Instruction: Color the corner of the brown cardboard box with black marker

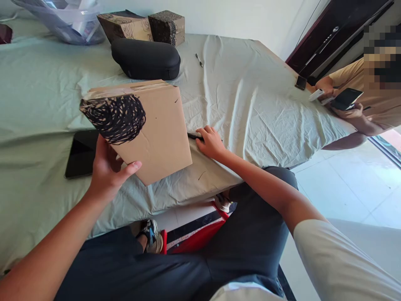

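A brown cardboard box (159, 129) is tilted above the cloth-covered table, its left corner covered in black scribble. My left hand (109, 169) grips the box at its lower left edge, thumb on the front face and the other fingers partly hidden behind it. Just right of the box, my right hand (210, 141) rests on the table with its fingers curled over a black marker (193, 136). Part of the marker is hidden under the hand. Behind my left hand lies a black tablet (80, 154), partly covered by the box.
A black case (145, 58), two scribbled boxes (125, 26) and a clear plastic basin (78, 27) stand at the back. A pen (199, 60) lies beyond the box. At the right, a person (351, 94) holds a dark phone. The table's front edge is near my knees.
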{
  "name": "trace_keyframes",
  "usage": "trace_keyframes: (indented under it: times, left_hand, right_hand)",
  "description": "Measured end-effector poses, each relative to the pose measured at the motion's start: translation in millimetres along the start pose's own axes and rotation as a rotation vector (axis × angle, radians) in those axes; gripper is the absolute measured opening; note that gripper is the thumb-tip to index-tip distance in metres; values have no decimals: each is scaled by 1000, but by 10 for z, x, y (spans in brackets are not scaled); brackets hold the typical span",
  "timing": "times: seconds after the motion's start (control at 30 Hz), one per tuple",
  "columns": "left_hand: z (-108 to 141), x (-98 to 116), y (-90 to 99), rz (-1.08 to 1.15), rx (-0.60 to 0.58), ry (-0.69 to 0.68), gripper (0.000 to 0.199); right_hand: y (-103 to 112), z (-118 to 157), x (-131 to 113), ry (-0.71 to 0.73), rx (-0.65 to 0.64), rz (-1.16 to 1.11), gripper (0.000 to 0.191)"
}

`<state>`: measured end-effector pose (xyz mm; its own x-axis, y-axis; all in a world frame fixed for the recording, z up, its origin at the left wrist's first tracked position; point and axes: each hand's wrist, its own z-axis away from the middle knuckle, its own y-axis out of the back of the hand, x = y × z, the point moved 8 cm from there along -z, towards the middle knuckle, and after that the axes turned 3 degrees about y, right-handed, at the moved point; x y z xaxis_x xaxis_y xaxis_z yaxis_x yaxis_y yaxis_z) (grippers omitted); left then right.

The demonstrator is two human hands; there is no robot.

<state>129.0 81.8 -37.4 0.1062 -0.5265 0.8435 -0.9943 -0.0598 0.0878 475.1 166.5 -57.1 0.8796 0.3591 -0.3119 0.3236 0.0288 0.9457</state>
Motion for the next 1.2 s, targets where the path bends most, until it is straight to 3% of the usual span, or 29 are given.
trace_keyframes:
  times: [0.27,0.67,0.97,1.2]
  left_hand:
    - [8,-8,-22,-27,14,40,104]
    - [14,-18,-37,-17,19,95,98]
    - [2,-31,-29,22,32,127,101]
    - [-21,-66,-26,9,18,106,98]
  right_hand:
    - [-87,-102,-162,48,-20,61,39]
    - [-122,-117,-202,17,-81,166,40]
    - [-138,-134,-175,42,-43,107,33]
    - [-23,-109,-129,43,-50,46,52]
